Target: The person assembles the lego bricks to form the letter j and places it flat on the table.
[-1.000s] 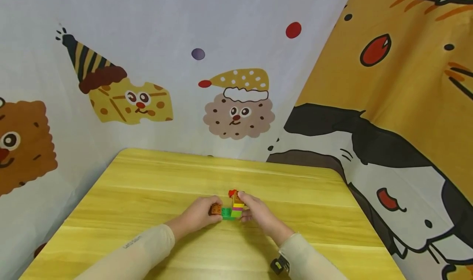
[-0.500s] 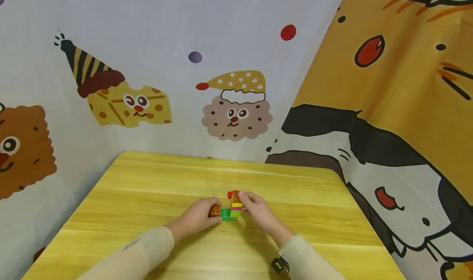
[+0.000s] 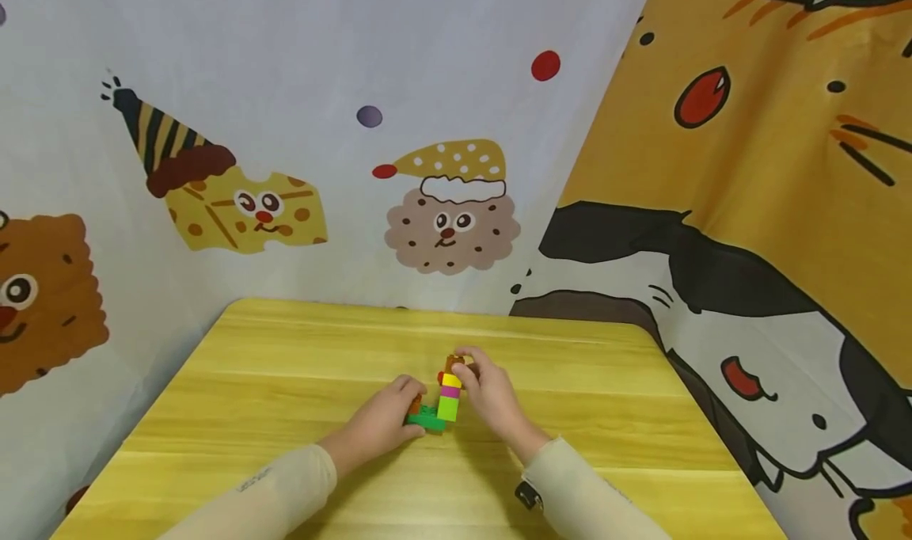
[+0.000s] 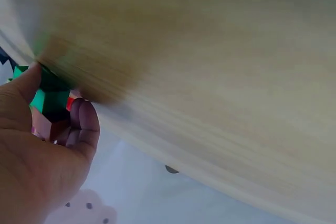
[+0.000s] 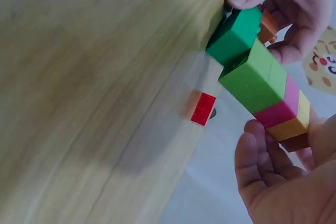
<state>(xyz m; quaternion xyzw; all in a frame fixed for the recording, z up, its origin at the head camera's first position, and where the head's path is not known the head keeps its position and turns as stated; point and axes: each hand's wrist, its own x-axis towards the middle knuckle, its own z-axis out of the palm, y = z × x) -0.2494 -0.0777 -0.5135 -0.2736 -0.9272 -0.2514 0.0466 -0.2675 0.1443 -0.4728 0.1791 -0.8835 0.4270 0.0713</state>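
My left hand [image 3: 381,417] grips the left end of a dark green brick [image 3: 429,422], its thumb along the side. An orange-brown brick [image 3: 416,404] sits on that end, partly covered by the fingers. At the green brick's right end rises a slightly tilted stack: a lime green brick [image 3: 447,408], a magenta brick [image 3: 450,392], a yellow brick [image 3: 452,380] and a brown brick [image 3: 454,363] on top. My right hand [image 3: 492,389] holds the brown brick between thumb and fingers. The left wrist view shows the green brick [image 4: 55,100] between thumb and fingers.
A loose red brick [image 5: 203,109] lies on the wooden table [image 3: 299,342] behind the stack, mostly hidden by it in the head view. Printed cloth [image 3: 299,89] hangs beyond the table's far edge and along the right side.
The brick build has turned, with its green base now angled and the stack tilting slightly. My right hand has moved up to the top brown brick; the red brick stays behind.
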